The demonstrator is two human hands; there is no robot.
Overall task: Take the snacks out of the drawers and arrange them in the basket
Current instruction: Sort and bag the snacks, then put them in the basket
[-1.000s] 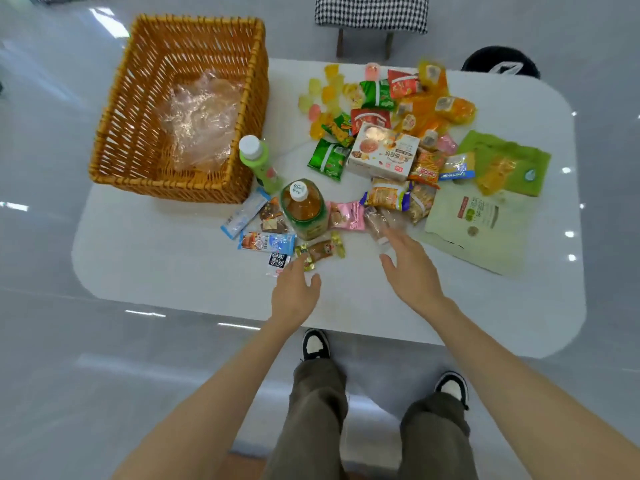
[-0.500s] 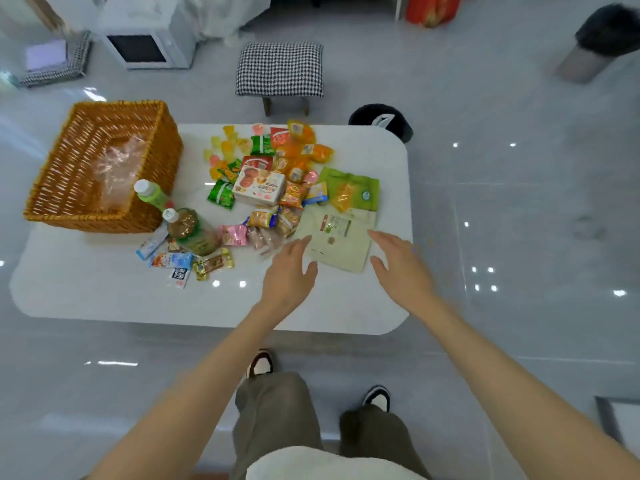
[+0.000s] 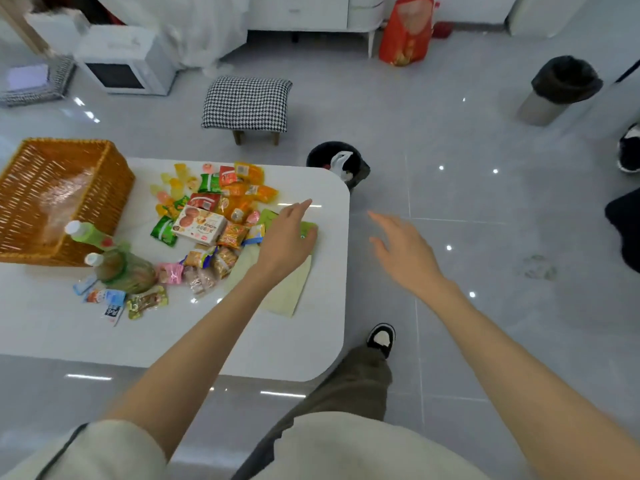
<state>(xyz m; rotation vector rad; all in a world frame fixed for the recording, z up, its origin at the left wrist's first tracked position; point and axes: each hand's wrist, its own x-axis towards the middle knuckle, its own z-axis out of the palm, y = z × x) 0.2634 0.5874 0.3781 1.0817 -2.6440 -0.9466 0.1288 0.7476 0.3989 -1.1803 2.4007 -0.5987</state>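
Observation:
A pile of snack packets [image 3: 221,216] lies on the white table [image 3: 294,341], with a white snack box [image 3: 199,225] in its middle. A wicker basket [image 3: 104,188] stands at the table's left end with clear plastic inside. Two bottles [image 3: 114,261] lie beside it. My left hand [image 3: 287,237] hovers with relaxed fingers over the green pouches [image 3: 287,292] at the pile's right side, holding nothing. My right hand [image 3: 401,251] is open in the air past the table's right edge, over the floor.
A checked stool [image 3: 246,102] stands behind the table and a black bin [image 3: 337,164] sits at its far right corner. A white cabinet [image 3: 311,10], a red bag [image 3: 405,29], a grey bin [image 3: 561,88] and a microwave [image 3: 128,64] are farther back.
The view has swung right and up, away from the table. Both hands moved right: the left now over the green pouches, the right off the table over the floor.

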